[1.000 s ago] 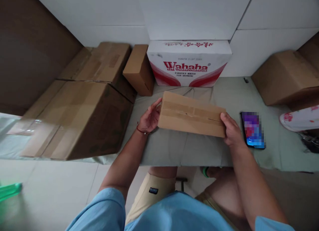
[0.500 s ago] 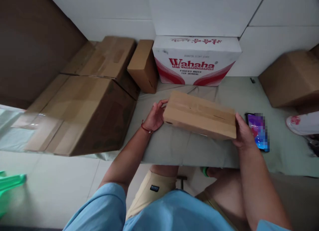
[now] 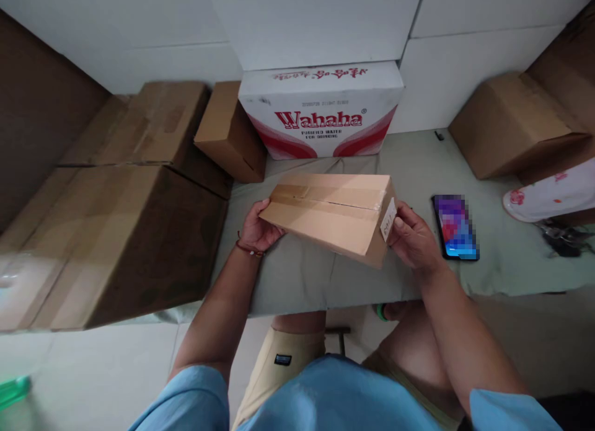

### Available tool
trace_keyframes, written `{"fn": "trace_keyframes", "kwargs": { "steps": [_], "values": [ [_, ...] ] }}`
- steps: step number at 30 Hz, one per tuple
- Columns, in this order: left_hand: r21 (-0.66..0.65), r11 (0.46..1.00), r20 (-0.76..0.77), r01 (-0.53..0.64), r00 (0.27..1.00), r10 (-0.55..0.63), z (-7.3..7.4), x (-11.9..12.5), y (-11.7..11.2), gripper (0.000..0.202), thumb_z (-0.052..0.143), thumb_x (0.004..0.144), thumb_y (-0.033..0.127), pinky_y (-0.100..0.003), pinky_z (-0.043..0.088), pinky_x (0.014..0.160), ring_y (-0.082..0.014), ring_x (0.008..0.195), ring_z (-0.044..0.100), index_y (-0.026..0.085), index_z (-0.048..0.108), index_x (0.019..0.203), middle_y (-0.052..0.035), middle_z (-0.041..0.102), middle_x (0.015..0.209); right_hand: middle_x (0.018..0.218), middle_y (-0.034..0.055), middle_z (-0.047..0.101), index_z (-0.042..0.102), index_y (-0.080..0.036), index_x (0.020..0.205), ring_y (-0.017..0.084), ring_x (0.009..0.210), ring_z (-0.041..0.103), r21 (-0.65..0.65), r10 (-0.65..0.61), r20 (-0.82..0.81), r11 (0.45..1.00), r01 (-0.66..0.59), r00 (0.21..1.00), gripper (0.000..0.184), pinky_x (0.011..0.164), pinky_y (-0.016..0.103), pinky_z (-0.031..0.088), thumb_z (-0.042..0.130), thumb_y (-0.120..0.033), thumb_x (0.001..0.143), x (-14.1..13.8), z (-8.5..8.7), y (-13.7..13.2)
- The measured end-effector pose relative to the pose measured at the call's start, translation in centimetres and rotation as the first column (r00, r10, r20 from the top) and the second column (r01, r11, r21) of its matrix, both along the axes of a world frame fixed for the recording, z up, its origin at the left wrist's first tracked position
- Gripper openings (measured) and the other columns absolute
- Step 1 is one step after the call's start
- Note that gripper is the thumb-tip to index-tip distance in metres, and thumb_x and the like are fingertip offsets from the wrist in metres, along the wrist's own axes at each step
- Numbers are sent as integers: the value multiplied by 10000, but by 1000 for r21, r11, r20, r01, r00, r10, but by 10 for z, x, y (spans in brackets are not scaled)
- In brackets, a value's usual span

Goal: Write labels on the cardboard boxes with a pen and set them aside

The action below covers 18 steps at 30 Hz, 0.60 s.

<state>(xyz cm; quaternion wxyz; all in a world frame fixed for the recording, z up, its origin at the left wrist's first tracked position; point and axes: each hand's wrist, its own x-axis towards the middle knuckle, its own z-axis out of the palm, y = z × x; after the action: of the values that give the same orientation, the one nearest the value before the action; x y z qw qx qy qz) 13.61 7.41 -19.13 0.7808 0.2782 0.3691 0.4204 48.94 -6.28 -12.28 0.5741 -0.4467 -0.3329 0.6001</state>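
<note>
A long brown cardboard box (image 3: 325, 217), taped along its top seam, is held tilted over the cloth-covered table (image 3: 297, 282). My left hand (image 3: 260, 226) grips its left end, the thumb on the upper edge and the fingers underneath. At the other end, my right hand (image 3: 413, 235) has its fingers closed on the box beside a white label (image 3: 388, 220) with printed characters. Part of the right fingers is hidden behind the box end.
Behind stands a white and red Wahaha water carton (image 3: 320, 118) next to a small upright box (image 3: 232, 133). Large cartons (image 3: 102, 232) fill the left side. A phone (image 3: 455, 226), a floral white object (image 3: 553, 186), keys (image 3: 564, 235) and another carton (image 3: 515, 124) lie right.
The box has turned so that its labelled right end now shows. My right hand has shifted its grip to that end face. The whole view has swung somewhat to the right.
</note>
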Motion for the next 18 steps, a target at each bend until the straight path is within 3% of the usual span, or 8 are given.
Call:
{"fn": "trace_keyframes", "kwargs": {
  "steps": [4, 9, 14, 18],
  "values": [
    [155, 985, -7, -69, 997, 71, 3, 3, -8, 554, 912, 731, 462, -538, 603, 1148, -407, 1360, 711, 211, 769, 1203, -111, 853, 1112, 1049, 9, 807, 787, -334, 1160, 227, 945, 779, -44, -167, 59, 985, 170, 984, 517, 756, 374, 662, 942, -598, 743, 4, -2, 7],
    [314, 945, -28, -96, 994, 110, 9, 6, -16, 859, 1025, 476, 160, -521, 538, 1202, -360, 1396, 678, 287, 766, 1285, -70, 829, 1212, 1229, 23, 822, 813, -304, 985, 241, 1004, 769, -50, -292, 103, 953, 298, 951, 474, 844, 391, 634, 961, -639, 684, 6, 4, 10],
    [288, 958, -57, 3, 998, 14, 12, 10, -19, 840, 1039, 482, 130, -369, 595, 1017, -268, 1212, 736, 300, 784, 1265, -43, 792, 1260, 1420, 24, 753, 806, -322, 1145, 239, 1033, 758, -132, -307, 174, 934, 331, 936, 523, 869, 379, 608, 919, -643, 748, -4, 9, 4],
    [294, 955, 14, -30, 1000, 27, 18, 17, -20, 759, 1028, 522, 272, -412, 577, 1084, -297, 1262, 705, 283, 778, 1238, -56, 777, 1250, 1246, 32, 773, 752, -278, 948, 217, 1011, 739, -110, -468, 159, 866, 487, 869, 414, 930, 383, 600, 818, -671, 835, -15, -6, 7]
  ]
}}
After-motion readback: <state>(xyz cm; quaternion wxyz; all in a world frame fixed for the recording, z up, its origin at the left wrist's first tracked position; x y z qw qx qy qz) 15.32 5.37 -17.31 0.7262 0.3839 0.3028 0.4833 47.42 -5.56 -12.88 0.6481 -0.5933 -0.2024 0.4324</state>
